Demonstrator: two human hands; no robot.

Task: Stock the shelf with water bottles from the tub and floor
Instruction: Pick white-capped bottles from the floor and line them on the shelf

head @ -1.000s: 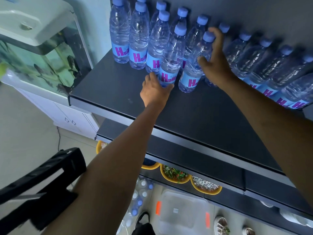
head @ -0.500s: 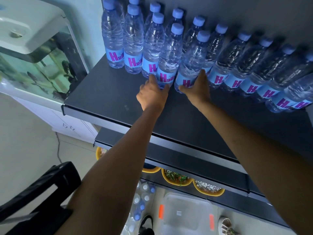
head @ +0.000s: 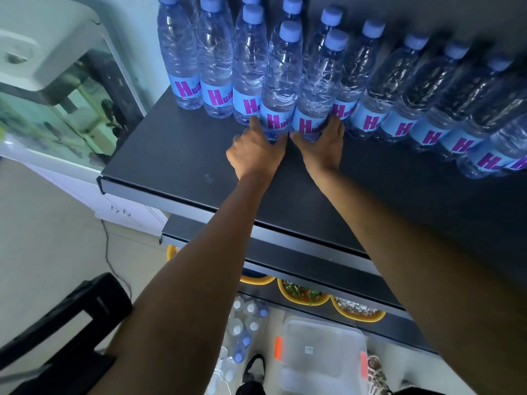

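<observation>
Several clear water bottles with blue caps and blue-pink labels stand in rows at the back of the dark top shelf (head: 182,163). My left hand (head: 255,152) grips the base of one front bottle (head: 281,89). Beside it, my right hand (head: 322,143) grips the base of the neighbouring front bottle (head: 319,92). Both bottles stand upright on the shelf, touching each other. More bottles (head: 242,329) stand on the floor below, next to a clear plastic tub (head: 319,354) with orange clips.
A fish tank (head: 62,109) on a white cabinet stands left of the shelf. Lower shelves hold yellow bowls (head: 302,295). A black chair (head: 71,332) is at the lower left. A cable runs down the floor by the cabinet.
My right hand came down from the bottle tops at the back to the base of a front bottle. Both hands now sit side by side on the two front bottles.
</observation>
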